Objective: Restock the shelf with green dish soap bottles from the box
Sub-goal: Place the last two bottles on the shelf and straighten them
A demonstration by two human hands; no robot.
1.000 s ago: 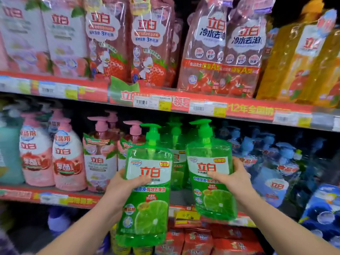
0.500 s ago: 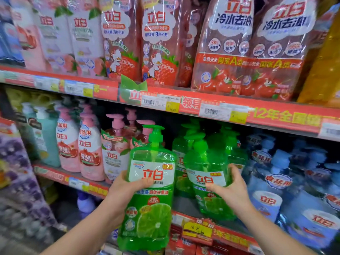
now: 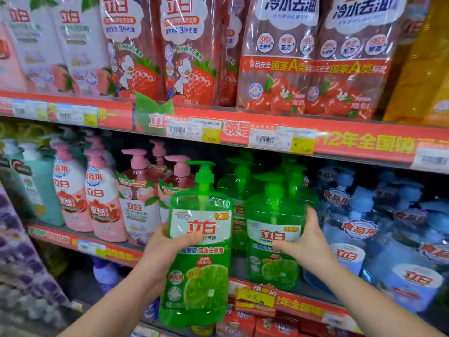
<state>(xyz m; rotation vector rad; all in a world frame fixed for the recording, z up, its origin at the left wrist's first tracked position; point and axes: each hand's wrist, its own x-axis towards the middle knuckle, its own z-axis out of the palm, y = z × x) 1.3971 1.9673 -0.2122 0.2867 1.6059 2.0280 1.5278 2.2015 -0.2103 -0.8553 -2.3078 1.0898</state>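
Note:
My left hand grips a green dish soap bottle with a pump top and a lime on its label, held upright in front of the middle shelf. My right hand is wrapped around a second green bottle, whose base rests on the middle shelf among other green bottles standing behind it. The box is not in view.
Pink pump bottles stand left of the green row, blue bottles to the right. Refill pouches fill the upper shelf, whose red price strip overhangs the green pumps. Red packs sit on the shelf below.
My right hand has pushed its green bottle further back and down onto the shelf. The bottle in my left hand has stayed in front. The view has moved closer to the shelf.

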